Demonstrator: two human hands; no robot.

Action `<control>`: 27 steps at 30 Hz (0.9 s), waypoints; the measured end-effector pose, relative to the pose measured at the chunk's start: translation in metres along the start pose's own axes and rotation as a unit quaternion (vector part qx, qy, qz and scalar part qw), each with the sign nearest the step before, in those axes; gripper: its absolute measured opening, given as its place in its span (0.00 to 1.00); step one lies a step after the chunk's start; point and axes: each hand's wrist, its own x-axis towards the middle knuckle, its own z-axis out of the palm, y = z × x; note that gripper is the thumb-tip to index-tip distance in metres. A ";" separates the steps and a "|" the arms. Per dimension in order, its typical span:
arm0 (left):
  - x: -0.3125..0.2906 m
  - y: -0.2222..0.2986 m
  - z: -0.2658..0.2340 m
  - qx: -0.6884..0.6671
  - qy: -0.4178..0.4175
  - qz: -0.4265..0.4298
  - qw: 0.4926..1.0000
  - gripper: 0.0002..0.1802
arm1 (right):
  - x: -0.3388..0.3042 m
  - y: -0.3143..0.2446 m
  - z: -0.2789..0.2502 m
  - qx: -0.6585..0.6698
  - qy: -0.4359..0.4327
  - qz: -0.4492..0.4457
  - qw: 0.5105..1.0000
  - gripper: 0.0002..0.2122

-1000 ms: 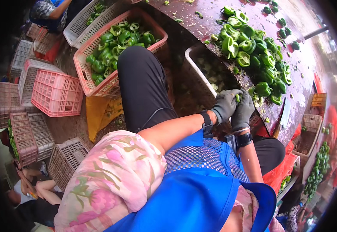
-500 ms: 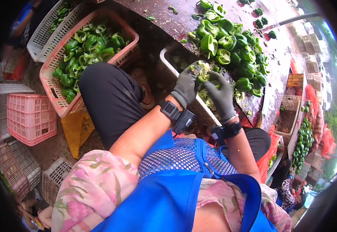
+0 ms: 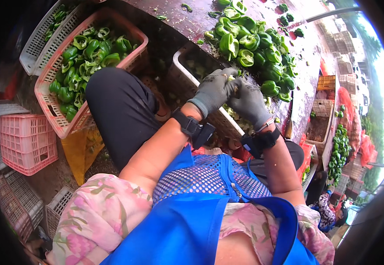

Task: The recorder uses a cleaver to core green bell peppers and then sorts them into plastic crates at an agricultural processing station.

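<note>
Both my hands wear grey gloves and meet above the near wall of a pale crate [image 3: 184, 66] at the table edge. My left hand [image 3: 215, 90] has its fingers curled round a piece of green pepper [image 3: 231, 78], of which only a pale bit shows. From the other side my right hand [image 3: 249, 101] closes on the same piece, its fingers touching the left ones. Just beyond them lies a heap of green peppers [image 3: 250, 42] on the table [image 3: 174, 11], several cut open with pale insides showing. Pale pepper scraps lie in the crate below my hands.
To the left, a pinkish crate [image 3: 42, 95] holds opened green peppers [image 3: 90, 55], beside a white crate [image 3: 28, 57]. A pink crate [image 3: 26, 143] stands farther left. My bent knee [image 3: 114, 95] is between crates. More peppers [image 3: 339, 150] lie far right, near a person [image 3: 326, 207].
My hands have come together, and the right fingers, apart before, now close on the pepper piece. It was plainly visible and is now mostly covered. The whole view has shifted slightly.
</note>
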 end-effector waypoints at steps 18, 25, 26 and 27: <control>0.010 -0.020 0.011 -0.318 0.180 -0.217 0.905 0.12 | 0.069 -0.056 -0.028 0.622 0.078 0.123 0.769 0.19; 0.016 -0.154 -0.062 -0.174 0.539 -0.302 0.767 0.13 | 0.095 -0.060 -0.024 0.479 0.103 -0.053 0.870 0.26; 0.005 -0.172 -0.058 -0.111 0.533 -0.346 0.765 0.12 | 0.084 -0.037 -0.017 0.394 0.080 -0.042 0.915 0.22; -0.009 -0.206 -0.055 -0.079 0.517 -0.448 0.725 0.13 | 0.077 -0.022 0.008 0.335 0.084 -0.067 0.936 0.18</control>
